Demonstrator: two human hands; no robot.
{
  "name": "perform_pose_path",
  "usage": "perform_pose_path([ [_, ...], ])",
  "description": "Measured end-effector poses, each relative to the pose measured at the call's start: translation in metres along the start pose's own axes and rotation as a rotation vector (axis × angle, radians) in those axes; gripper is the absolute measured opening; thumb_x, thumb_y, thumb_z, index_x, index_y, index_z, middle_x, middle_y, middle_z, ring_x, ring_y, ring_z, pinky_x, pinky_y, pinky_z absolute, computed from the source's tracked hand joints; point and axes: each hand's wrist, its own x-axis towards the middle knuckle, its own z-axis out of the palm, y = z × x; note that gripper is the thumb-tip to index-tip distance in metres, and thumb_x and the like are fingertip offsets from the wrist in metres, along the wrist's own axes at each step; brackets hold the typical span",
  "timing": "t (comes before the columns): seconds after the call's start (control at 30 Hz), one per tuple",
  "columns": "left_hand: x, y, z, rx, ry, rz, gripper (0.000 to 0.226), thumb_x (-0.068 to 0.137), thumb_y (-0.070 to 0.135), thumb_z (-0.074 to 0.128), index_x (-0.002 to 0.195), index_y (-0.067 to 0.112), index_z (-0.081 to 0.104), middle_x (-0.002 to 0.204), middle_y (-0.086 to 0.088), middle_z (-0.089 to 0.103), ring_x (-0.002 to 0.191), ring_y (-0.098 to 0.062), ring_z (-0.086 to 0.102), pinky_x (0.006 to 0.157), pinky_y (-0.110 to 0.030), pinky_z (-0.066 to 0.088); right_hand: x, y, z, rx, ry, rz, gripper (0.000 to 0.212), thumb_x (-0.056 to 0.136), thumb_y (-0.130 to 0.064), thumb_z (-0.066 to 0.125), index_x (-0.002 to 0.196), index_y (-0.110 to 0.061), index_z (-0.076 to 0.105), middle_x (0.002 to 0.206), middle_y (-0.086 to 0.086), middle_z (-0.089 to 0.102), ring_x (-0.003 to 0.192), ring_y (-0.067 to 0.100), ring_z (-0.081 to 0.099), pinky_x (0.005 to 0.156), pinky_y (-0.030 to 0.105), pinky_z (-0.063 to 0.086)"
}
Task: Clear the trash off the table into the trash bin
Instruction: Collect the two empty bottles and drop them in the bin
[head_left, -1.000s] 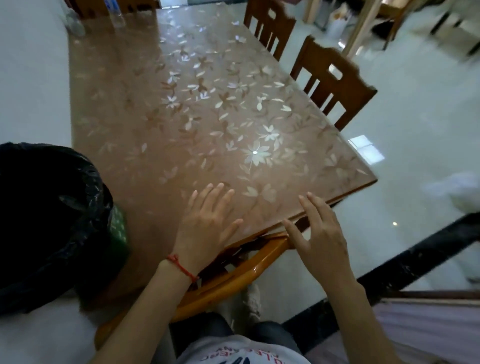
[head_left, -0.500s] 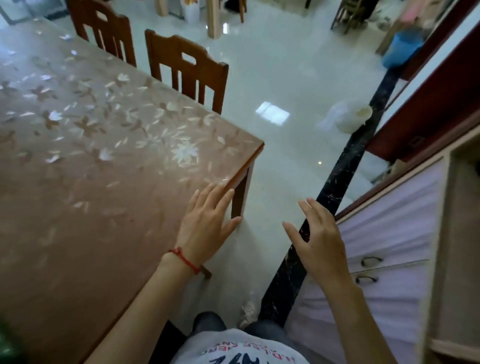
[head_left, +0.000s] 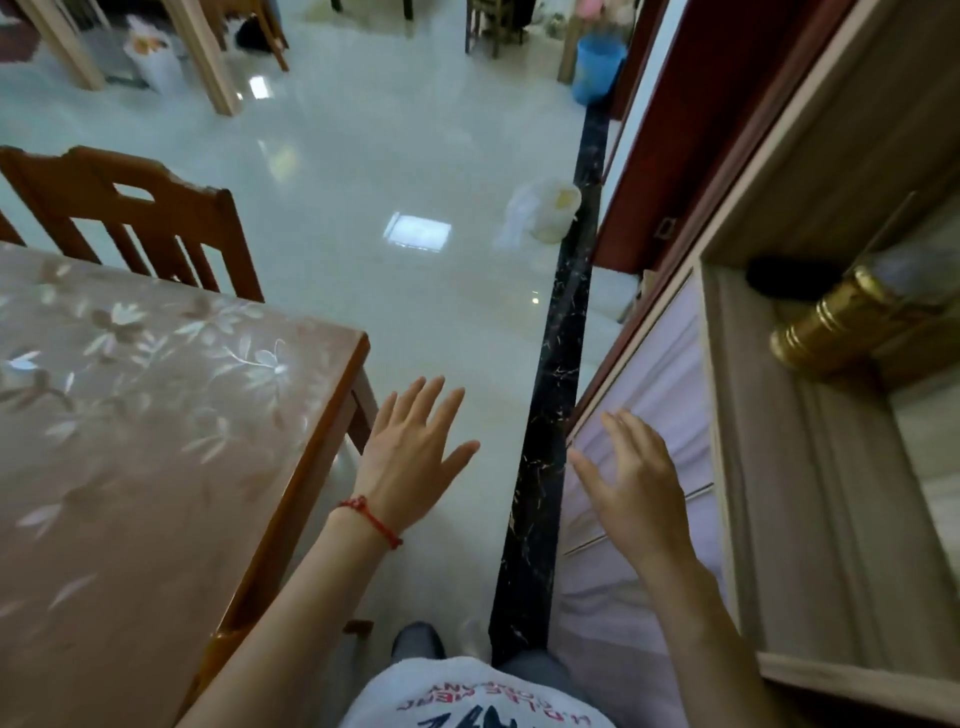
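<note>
The wooden table (head_left: 156, 415) with a flower-patterned cover fills the left of the head view; no trash shows on the part I see. My left hand (head_left: 410, 452), with a red string on the wrist, hovers open over the floor just right of the table's corner. Over the purple cabinet front (head_left: 660, 395), my right hand (head_left: 634, 488) is open too, fingers spread, holding nothing. The trash bin is out of view.
A wooden chair (head_left: 130, 218) stands at the table's far side. A black floor strip (head_left: 561, 364) runs along a cabinet with a shelf holding a gold jar (head_left: 831, 327). A white bag or container (head_left: 545, 208) lies on the tiled floor; a blue bucket (head_left: 597, 67) stands far back.
The view has swung right: the black-bagged bin left the frame, the table slid left, the cabinet came in. Both hands moved off the table edge and stay empty.
</note>
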Motion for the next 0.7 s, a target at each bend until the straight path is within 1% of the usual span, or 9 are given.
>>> perform_pose_path([
  [0.1,0.026,0.004,0.003,-0.032,0.003,0.020,0.063,0.090,0.050,0.039,0.140,0.013,0.036,0.147,-0.014,0.036,0.138,-0.032,0.030,0.113,-0.045,0.019,0.021,0.005,-0.001,-0.004,-0.019,0.021,0.056,0.088,-0.036,0.056,0.136,-0.010,0.042,0.144,0.011,0.040,0.135,0.024,0.032,0.108,0.039,0.031],
  [0.2,0.054,-0.001,0.006,-0.033,-0.025,0.018,0.063,0.092,0.049,0.038,0.144,0.015,0.027,0.153,-0.011,0.026,0.143,-0.028,0.019,0.116,-0.042,0.012,0.047,0.009,0.000,-0.014,-0.036,0.039,0.057,0.089,-0.038,0.054,0.137,-0.011,0.040,0.146,0.010,0.037,0.136,0.023,0.030,0.110,0.039,0.029],
  [0.3,0.088,-0.012,0.006,-0.029,-0.027,0.011,0.071,0.087,0.059,0.026,0.141,0.013,0.034,0.149,-0.013,0.034,0.139,-0.031,0.027,0.114,-0.045,0.019,0.078,0.010,0.003,-0.020,-0.037,0.048,0.057,0.088,-0.038,0.055,0.136,-0.010,0.042,0.145,0.011,0.039,0.135,0.023,0.031,0.109,0.039,0.031],
  [0.37,0.114,-0.023,0.010,0.002,-0.014,0.007,0.073,0.084,0.058,0.022,0.136,0.012,0.042,0.143,-0.015,0.042,0.135,-0.033,0.036,0.110,-0.048,0.027,0.104,0.009,0.006,-0.029,-0.031,0.044,0.056,0.088,-0.037,0.056,0.135,-0.009,0.043,0.143,0.011,0.041,0.134,0.024,0.033,0.107,0.039,0.033],
  [0.5,0.174,-0.045,0.012,0.022,0.019,0.012,0.060,0.084,0.050,0.051,0.127,0.008,0.052,0.132,-0.017,0.055,0.123,-0.037,0.050,0.101,-0.052,0.038,0.168,0.005,0.017,-0.039,0.000,0.039,0.055,0.087,-0.034,0.058,0.133,-0.008,0.045,0.141,0.012,0.043,0.133,0.026,0.036,0.106,0.041,0.035],
  [0.53,0.191,-0.051,0.011,0.027,0.032,0.017,0.058,0.084,0.048,0.053,0.126,0.008,0.054,0.129,-0.018,0.057,0.121,-0.037,0.052,0.099,-0.052,0.040,0.186,0.002,0.020,-0.043,0.001,0.041,0.054,0.088,-0.034,0.058,0.134,-0.008,0.045,0.142,0.012,0.043,0.133,0.026,0.035,0.107,0.041,0.034],
  [0.6,0.223,-0.062,0.007,0.034,0.035,0.015,0.059,0.089,0.054,0.037,0.121,0.009,0.058,0.123,-0.017,0.061,0.115,-0.036,0.057,0.093,-0.051,0.045,0.222,-0.006,0.024,-0.052,-0.024,0.052,0.055,0.089,-0.036,0.055,0.135,-0.009,0.042,0.144,0.011,0.039,0.135,0.025,0.032,0.109,0.039,0.030],
  [0.67,0.253,-0.073,0.001,0.015,-0.005,0.009,0.070,0.091,0.058,0.015,0.118,0.010,0.059,0.120,-0.015,0.064,0.112,-0.035,0.060,0.090,-0.051,0.047,0.254,-0.014,0.028,-0.053,-0.043,0.055,0.056,0.090,-0.037,0.053,0.136,-0.010,0.041,0.146,0.010,0.038,0.136,0.024,0.030,0.110,0.037,0.028],
  [0.7,0.268,-0.078,-0.002,0.008,-0.014,0.010,0.074,0.091,0.058,0.011,0.118,0.010,0.060,0.120,-0.015,0.064,0.112,-0.035,0.060,0.090,-0.050,0.047,0.270,-0.018,0.028,-0.049,-0.041,0.052,0.056,0.089,-0.037,0.054,0.136,-0.009,0.041,0.146,0.010,0.038,0.136,0.024,0.031,0.110,0.037,0.029],
])
